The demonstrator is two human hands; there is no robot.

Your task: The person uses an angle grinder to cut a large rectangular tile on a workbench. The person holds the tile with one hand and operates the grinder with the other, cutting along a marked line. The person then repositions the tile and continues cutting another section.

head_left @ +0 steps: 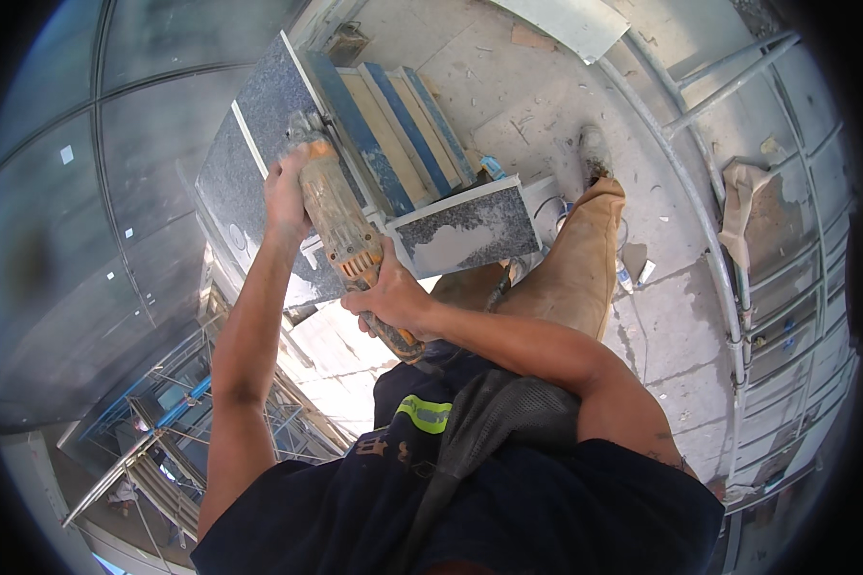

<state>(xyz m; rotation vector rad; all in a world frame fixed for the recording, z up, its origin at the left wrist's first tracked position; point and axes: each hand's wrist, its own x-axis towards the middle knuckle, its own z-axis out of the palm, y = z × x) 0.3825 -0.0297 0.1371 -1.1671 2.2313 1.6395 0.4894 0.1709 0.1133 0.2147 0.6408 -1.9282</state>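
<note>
Both my hands are on a dusty orange angle grinder (pixel 339 209), held lengthwise over a dark speckled slab (pixel 264 110). Toward the tool's head, my left hand (pixel 288 192) is wrapped round its far end. My right hand (pixel 395 293) closes round the rear handle, close to my body. At the far end, the grinder's head is over the slab near a pale strip; its disc cannot be made out, nor whether it touches. A smaller dark panel with a grey patch (pixel 465 235) lies to the right of the tool.
Blue and tan boards (pixel 393 134) are stacked beside the slab. Dark glazed panels (pixel 48 182) rise on the left. Metal railings (pixel 686 177) curve along the right, with brown cardboard (pixel 741 206) hung on them. Scaffold bars (pixel 153 450) show at lower left. Debris dots the concrete floor (pixel 508 72).
</note>
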